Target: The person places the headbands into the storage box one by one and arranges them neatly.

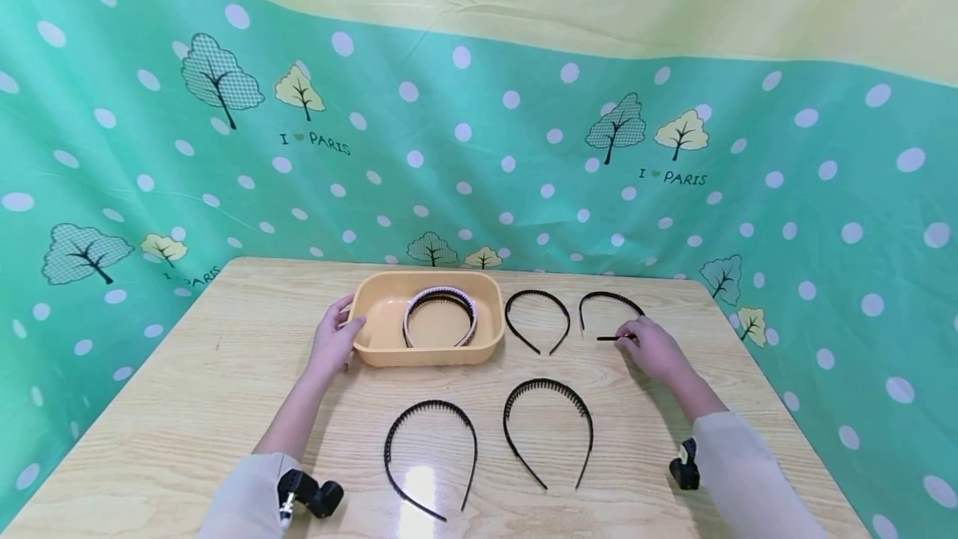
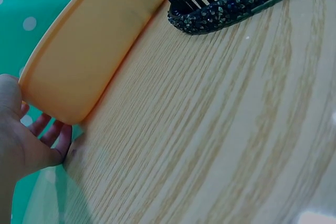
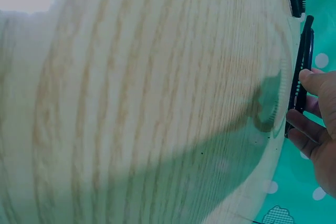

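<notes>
My left hand (image 1: 334, 338) grips the left end of a peach plastic tray (image 1: 430, 358), thumb over the rim and fingers on the outer wall. Inside the tray, a lilac headband (image 1: 437, 289) and a dark toothed headband lie together. At the back right, my right hand (image 1: 654, 346) pinches a black headband (image 3: 302, 66), seen nearly edge-on in the right wrist view. In the head view, a black arc (image 1: 609, 295) shows beyond this hand, and a short black strip (image 1: 608, 338) sticks out left of the fingertips; part is hidden by the fingers.
Between tray and right hand lies a black headband (image 1: 537, 293). Nearer the front are two black toothed headbands, one at left (image 1: 388, 447) and one at right (image 1: 590, 439). A green dotted curtain (image 1: 464, 131) hangs behind the wooden table (image 1: 202, 364).
</notes>
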Motion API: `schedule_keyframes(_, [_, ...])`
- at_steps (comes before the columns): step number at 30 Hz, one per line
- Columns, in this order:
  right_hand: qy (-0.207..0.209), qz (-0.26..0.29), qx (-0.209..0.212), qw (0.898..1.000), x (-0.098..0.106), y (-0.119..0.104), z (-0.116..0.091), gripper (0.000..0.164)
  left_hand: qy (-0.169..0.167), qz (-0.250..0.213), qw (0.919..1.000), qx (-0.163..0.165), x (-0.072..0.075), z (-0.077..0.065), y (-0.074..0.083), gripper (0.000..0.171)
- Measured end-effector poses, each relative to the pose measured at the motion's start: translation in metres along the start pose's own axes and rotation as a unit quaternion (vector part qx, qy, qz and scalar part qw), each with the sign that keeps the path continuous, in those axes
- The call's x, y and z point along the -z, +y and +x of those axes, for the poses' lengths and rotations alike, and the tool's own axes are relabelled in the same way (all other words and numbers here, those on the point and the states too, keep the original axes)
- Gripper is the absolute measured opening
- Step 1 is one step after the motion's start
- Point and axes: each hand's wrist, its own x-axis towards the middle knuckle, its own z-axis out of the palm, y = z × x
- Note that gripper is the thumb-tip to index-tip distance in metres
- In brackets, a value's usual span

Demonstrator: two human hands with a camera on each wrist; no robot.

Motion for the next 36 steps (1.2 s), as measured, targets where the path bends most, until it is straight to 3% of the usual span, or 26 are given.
schedule_keyframes(13, [0.004,-0.005,-0.014,1.000,0.007,-0.004,-0.001,0.015,-0.002,0.002,1.0000,-0.007,-0.001,-0.002,0.001,0.056])
schedule_keyframes(36, [0.031,-0.007,0.012,0.999,0.013,-0.015,0.001,0.014,-0.005,0.002,1.0000,-0.003,0.001,0.000,-0.001,0.055])
